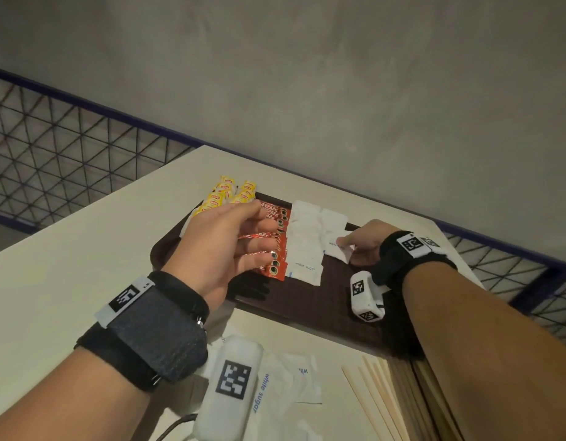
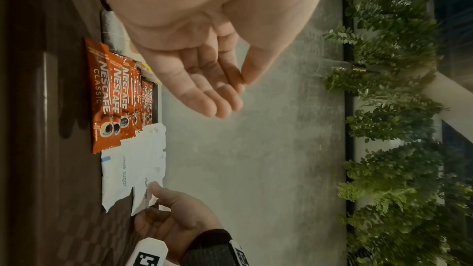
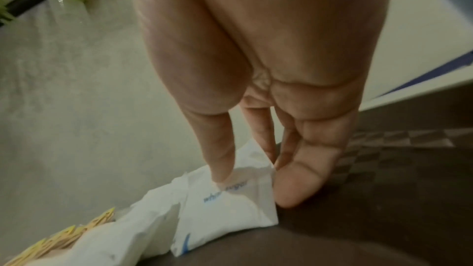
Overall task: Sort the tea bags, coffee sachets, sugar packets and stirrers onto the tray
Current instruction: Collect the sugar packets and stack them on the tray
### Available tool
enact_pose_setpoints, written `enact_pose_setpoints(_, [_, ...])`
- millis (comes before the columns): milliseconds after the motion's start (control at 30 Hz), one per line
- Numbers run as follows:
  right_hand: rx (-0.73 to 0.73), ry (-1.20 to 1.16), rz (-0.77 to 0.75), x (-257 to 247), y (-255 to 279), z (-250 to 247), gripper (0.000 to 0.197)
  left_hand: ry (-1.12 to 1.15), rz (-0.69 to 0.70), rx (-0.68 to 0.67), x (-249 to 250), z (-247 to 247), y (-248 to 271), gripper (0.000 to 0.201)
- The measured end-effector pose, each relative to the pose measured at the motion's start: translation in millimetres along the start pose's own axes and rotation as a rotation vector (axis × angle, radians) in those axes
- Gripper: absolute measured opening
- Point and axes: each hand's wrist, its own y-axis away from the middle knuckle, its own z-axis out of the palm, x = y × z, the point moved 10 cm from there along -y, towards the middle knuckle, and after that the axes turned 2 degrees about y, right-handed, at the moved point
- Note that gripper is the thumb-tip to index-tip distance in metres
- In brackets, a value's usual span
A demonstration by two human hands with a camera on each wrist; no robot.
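A dark brown tray (image 1: 335, 300) lies on the cream table (image 1: 68, 249). On it, from left to right, are yellow tea bags (image 1: 229, 194), a row of red coffee sachets (image 1: 276, 246) and white sugar packets (image 1: 305, 240). My left hand (image 1: 259, 240) hovers over the coffee sachets (image 2: 110, 96) with fingers spread and holds nothing. My right hand (image 1: 354, 249) pinches one sugar packet (image 3: 230, 205) at the right end of the sugar row, thumb on top and fingers at its edge, low over the tray (image 3: 371, 219). Loose sugar packets (image 1: 284, 383) and wooden stirrers (image 1: 386, 399) lie on the table in front of the tray.
A grey wall (image 1: 339, 90) stands just behind the table's far edge. A blue-framed wire mesh railing (image 1: 68, 148) runs along the left and right sides. The right part of the tray is bare. Green plants (image 2: 396, 149) show in the left wrist view.
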Motion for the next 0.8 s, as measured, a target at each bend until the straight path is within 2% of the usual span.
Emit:
enact_pose_setpoints(67, [0.009, 0.051, -0.027, -6.4, -0.2, 2.3, 0.048, -0.001, 0.0, 0.009, 0.5, -1.3, 0.4, 0.024])
enact_pose_setpoints(167, [-0.034, 0.089, -0.023, -5.1, -8.5, 4.9, 0.079, -0.003, 0.0, 0.013, 1.6, -0.8, 2.0, 0.02])
enact_pose_setpoints(300, [-0.065, 0.141, -0.023, -6.8, 0.2, 7.3, 0.057, -0.013, 0.016, 0.005, 3.4, -0.9, 3.1, 0.019])
enact_pose_setpoints(533, [-0.066, 0.146, -0.028, -9.4, -7.1, 13.3, 0.048, 0.019, 0.022, -0.005, 2.9, -1.8, 0.1, 0.019])
enact_pose_setpoints(633, [-0.055, 0.13, -0.053, -13.5, -10.4, 14.1, 0.037, 0.009, 0.041, -0.014, 6.7, -2.6, -2.0, 0.019])
enact_pose_setpoints(700, [-0.028, 0.202, -0.094, -18.5, -1.9, 9.9, 0.027, -0.023, 0.068, -0.024, 14.6, -2.2, -2.1, 0.019])
enact_pose_setpoints(800, [0.091, 0.389, -0.203, -34.7, 34.8, -11.9, 0.032, -0.12, 0.132, -0.013, 31.3, -4.9, 1.4, 0.015])
